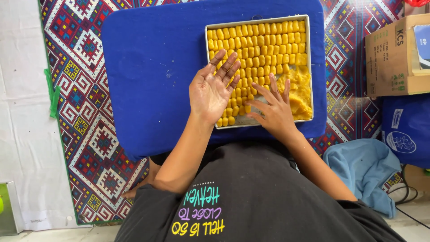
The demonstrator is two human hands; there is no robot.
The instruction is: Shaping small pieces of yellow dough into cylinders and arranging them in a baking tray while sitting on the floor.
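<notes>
A square metal tray [257,19] rests on a blue table [152,67]. Rows of small yellow dough pieces [260,45] fill most of the tray, and a lump of unshaped yellow dough [299,92] lies in its near right corner. My left hand [212,89] hovers palm up over the tray's left edge, fingers spread, holding nothing. Palm down, my right hand [274,110] reaches into the tray's near side, its fingertips beside the dough lump and the last shaped pieces.
A patterned woven mat [85,121] lies under the blue table. At the right stand a cardboard box [396,56], a blue bag [407,130] and a light blue cloth [365,168]. White floor covering [20,112] lies to the left.
</notes>
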